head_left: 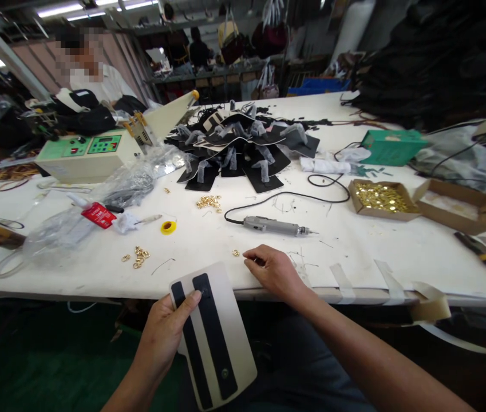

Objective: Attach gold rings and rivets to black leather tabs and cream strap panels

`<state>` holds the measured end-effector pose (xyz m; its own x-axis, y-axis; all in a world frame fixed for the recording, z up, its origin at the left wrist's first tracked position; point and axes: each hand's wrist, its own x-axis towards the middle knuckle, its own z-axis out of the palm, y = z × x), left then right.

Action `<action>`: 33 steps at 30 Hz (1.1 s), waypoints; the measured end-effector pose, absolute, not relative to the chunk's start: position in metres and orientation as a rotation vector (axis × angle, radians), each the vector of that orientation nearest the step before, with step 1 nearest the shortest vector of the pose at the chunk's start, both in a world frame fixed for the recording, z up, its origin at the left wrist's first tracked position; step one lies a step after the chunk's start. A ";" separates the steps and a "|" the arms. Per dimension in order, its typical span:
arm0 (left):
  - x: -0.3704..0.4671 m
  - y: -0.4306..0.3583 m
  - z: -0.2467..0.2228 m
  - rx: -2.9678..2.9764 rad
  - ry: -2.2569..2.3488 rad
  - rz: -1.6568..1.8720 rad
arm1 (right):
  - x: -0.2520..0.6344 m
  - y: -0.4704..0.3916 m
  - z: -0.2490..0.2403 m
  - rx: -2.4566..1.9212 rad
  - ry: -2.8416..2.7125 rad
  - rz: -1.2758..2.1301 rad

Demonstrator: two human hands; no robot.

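My feed's bright from ceiling tube lights (97, 6) at 11 o'clock, white desk (354, 240) slightly glary, edges warped, right side murky.

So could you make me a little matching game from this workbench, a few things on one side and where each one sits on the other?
Things:
1. pale panel
2. electric screwdriver
3. brass pieces
4. yellow tape roll

Places:
A. in an open cardboard box
B. held in the left hand
C. left of the screwdriver, past its cord's end
D. just beyond the right hand

Pairs: 1-B, 2-D, 3-A, 4-C
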<state>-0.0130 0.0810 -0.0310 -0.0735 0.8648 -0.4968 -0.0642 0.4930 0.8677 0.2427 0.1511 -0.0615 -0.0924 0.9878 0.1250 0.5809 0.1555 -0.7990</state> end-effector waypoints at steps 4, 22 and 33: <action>-0.018 0.085 -0.035 0.874 1.438 0.841 | 0.246 0.179 -0.063 -1.526 -1.905 0.685; -0.007 0.129 -0.038 0.937 1.225 0.615 | 0.238 0.208 -0.064 -1.441 -2.285 0.682; -0.006 0.118 -0.030 1.155 1.192 0.557 | 0.234 0.219 -0.061 -1.504 -2.303 0.754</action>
